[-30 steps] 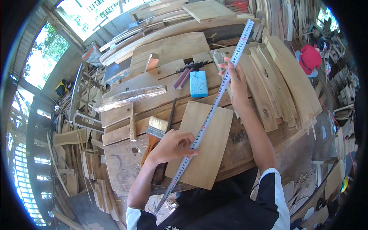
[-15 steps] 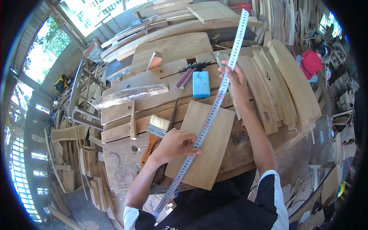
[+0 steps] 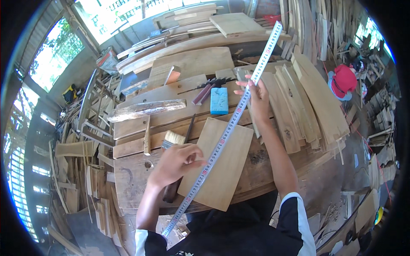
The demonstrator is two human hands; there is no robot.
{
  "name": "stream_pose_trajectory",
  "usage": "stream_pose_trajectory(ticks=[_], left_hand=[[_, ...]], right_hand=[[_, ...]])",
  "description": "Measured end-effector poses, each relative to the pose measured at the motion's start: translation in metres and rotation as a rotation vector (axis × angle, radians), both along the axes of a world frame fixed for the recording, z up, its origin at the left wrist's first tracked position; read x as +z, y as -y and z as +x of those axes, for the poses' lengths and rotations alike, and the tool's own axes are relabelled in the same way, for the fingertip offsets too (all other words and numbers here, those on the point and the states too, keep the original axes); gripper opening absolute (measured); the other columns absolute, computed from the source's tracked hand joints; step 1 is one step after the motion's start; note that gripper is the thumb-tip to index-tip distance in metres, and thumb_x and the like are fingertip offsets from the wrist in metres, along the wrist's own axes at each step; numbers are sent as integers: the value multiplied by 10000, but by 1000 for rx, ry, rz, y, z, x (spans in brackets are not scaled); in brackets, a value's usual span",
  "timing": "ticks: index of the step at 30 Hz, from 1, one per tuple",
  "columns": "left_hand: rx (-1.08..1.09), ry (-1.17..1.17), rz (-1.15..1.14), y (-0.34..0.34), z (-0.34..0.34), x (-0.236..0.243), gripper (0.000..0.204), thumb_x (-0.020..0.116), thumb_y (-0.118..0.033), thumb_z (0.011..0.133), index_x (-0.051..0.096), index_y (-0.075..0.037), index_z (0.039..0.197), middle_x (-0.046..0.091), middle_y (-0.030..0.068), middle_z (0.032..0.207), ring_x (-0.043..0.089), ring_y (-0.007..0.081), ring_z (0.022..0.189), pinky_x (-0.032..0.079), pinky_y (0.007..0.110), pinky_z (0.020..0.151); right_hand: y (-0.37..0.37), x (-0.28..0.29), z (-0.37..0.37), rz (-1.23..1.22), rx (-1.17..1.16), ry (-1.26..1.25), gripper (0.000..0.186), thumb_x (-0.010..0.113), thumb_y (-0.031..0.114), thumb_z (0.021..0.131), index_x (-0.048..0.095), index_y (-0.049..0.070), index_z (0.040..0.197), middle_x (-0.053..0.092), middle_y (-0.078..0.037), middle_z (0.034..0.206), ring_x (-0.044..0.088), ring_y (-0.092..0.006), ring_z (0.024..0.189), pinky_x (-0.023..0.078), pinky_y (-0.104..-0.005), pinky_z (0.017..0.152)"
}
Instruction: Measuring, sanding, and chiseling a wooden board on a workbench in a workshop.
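A long, straight silver-white ruler (image 3: 213, 157) with red marks slants from near my body up to the far right, passing over a flat rectangular wooden board (image 3: 230, 170). My right hand (image 3: 259, 98) grips the ruler toward its far end, thumb on its face and fingertips showing past its left edge. Beside the ruler's left edge is my left hand (image 3: 175, 164), fingers bent, with a gap between thumb and forefinger. It covers most of a paintbrush (image 3: 175, 137) with pale bristles. A dark narrow tool (image 3: 169, 193) lies partly under that hand.
The slatted wooden workbench (image 3: 132, 179) also bears a blue block (image 3: 219, 101), purplish sticks (image 3: 203, 94), a rough wood piece (image 3: 147, 109) and a thin wooden stick (image 3: 147, 135). Stacked planks (image 3: 294, 106) lie right. A red cap (image 3: 344, 81) is beyond them. Scrap wood (image 3: 96, 183) crowds the left.
My left hand has shifted left, its thumb drawn back off the ruler's face to the edge. The ruler's far end has come slightly lower, with my right hand still holding it.
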State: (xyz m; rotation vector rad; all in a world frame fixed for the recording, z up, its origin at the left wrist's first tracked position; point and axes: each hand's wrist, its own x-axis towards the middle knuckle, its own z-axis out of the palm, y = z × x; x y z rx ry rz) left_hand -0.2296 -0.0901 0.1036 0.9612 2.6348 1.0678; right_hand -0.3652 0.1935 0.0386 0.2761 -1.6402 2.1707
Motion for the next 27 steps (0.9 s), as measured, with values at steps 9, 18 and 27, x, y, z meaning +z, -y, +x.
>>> stream_pose_trajectory(ticks=[9,18,27], left_hand=[[186,-255,-154,39,65,1,510,797,-94,786,668,-137,1277,617,98,1089,662,239,901,550,368,763],[150,-392,-129,31,143,-38,617,830,-110,664,735,-266,1253,621,2,1218,603,216,1044,470,384,893],[354,-264,411,23,172,-66,420,851,-86,675,811,-167,1086,652,91,1107,632,220,990,523,336,846]], right_hand=[[-22,12,4,-297,80,120,330,534,285,1062,516,51,1294,703,-213,1132,738,-260,934,571,-319,744],[-19,2,-21,-284,93,183,314,557,264,1052,519,41,1270,694,-211,1159,732,-254,958,566,-292,737],[-18,9,-19,-312,117,279,220,425,174,1093,464,6,1230,694,-248,1131,736,-298,978,590,-334,765]])
